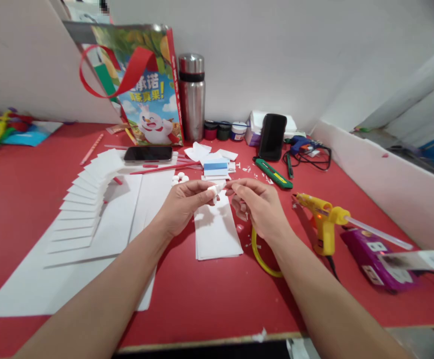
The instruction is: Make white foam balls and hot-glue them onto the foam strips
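White piece (219,187), likely light and crushable, best held edgewise; left hand (183,205) pinches it, hold of right hand (260,203) unclear.

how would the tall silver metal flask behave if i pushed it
Pushed near the top, the tall silver metal flask might tip, standing tall and narrow. Its smooth, shiny body may feel slippery. Knocked over, it could roll, being cylindrical.

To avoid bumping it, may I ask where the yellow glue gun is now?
In the head view, the yellow glue gun is on the red table, right of the right hand, beside the purple box.
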`<action>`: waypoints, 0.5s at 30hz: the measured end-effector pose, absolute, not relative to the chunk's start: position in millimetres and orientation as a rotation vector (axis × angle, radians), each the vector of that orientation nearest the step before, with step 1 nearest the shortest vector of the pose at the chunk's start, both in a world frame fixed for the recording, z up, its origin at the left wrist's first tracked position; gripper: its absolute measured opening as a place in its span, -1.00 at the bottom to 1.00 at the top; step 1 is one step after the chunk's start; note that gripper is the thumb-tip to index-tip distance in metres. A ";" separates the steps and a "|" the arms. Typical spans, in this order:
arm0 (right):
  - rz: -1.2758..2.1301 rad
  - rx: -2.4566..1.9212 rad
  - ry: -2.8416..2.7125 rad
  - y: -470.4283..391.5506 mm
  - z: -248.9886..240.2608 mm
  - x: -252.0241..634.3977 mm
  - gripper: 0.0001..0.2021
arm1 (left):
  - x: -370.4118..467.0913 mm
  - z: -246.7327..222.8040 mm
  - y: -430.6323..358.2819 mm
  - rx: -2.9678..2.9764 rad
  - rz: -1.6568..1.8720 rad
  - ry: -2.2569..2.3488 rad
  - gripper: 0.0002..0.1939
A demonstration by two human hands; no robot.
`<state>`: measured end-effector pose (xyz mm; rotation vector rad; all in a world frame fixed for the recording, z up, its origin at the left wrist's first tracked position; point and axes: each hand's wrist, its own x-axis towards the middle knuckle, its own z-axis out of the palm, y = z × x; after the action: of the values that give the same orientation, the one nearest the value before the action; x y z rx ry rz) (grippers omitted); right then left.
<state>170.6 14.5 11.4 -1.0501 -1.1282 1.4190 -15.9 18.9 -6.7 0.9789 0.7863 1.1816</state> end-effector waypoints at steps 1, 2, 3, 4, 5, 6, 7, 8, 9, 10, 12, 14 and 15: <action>1.434 -1.048 -1.113 13.9 11.7 171.4 -0.84 | -16.2 -7.3 18.5 1.003 1.165 0.796 -0.80; 1.445 -1.046 -1.102 13.9 13.0 171.9 -0.84 | -16.6 -7.9 18.1 1.025 1.148 0.808 -0.81; 1.451 -1.045 -1.096 14.3 14.9 172.0 -0.85 | -17.1 -8.5 17.8 1.046 1.132 0.821 -0.81; 1.452 -1.048 -1.094 14.7 16.9 172.1 -0.85 | -17.7 -9.1 17.6 1.064 1.119 0.833 -0.82; 1.449 -1.056 -1.095 15.0 18.8 172.1 -0.86 | -18.2 -9.5 17.4 1.079 1.109 0.841 -0.82; 1.446 -1.068 -1.101 15.2 20.3 172.2 -0.86 | -18.6 -9.9 17.3 1.092 1.103 0.847 -0.83; 1.441 -1.082 -1.115 15.1 21.2 172.4 -0.86 | -18.9 -10.0 17.2 1.101 1.099 0.853 -0.84; 1.432 -1.096 -1.137 14.9 21.5 172.7 -0.85 | -19.1 -9.8 17.0 1.109 1.094 0.858 -0.84; 1.416 -1.107 -1.165 14.7 21.1 173.1 -0.85 | -19.2 -9.4 16.9 1.116 1.086 0.865 -0.84; 1.396 -1.113 -1.196 14.5 20.4 173.6 -0.85 | -19.2 -8.8 16.7 1.122 1.078 0.873 -0.84; 1.351 -1.114 -1.259 14.4 18.2 174.4 -0.86 | -19.1 -7.3 16.3 1.135 1.062 0.888 -0.84; 1.322 -1.116 -1.303 15.0 16.3 175.0 -0.87 | -19.1 -6.6 16.0 1.144 1.051 0.898 -0.83; 1.313 -1.121 -1.318 15.5 15.7 175.2 -0.87 | -19.2 -6.8 15.9 1.145 1.046 0.901 -0.83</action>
<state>175.2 15.5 15.7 -1.1211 -1.3177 1.3132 -19.2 15.9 -6.8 1.1448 0.9014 1.0460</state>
